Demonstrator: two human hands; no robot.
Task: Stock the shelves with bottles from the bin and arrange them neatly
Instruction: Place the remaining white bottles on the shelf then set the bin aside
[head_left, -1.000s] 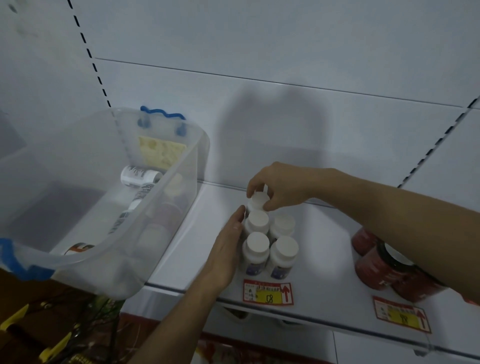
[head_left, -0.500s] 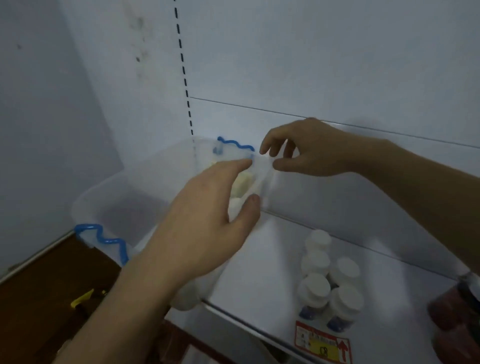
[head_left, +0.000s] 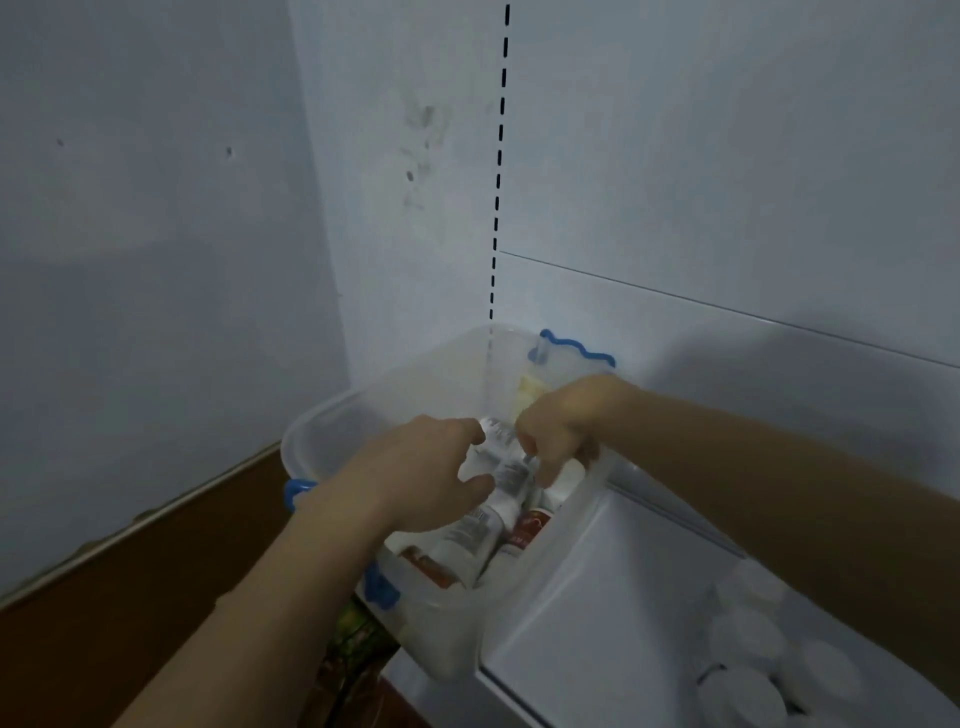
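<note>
White shelf (head_left: 597, 613) w/ grey wall behind. Left hand (head_left: 431, 478) and right hand (head_left: 558, 431), fingers curled, both grip a white labelled bottle (head_left: 501, 460) inside the clear plastic bin w/ blue handles (head_left: 322, 426). Step looks like pickup; next, probably lift it clear and stand it by the white-capped bottles (head_left: 748, 654) at right.

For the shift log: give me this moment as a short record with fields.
bin: clear bin with blue handles, at the shelf's left end
left hand: left hand in the bin, fingers curled on a white bottle
right hand: right hand gripping the same bottle
shelf: white shelf, white-capped bottles standing at right
</note>
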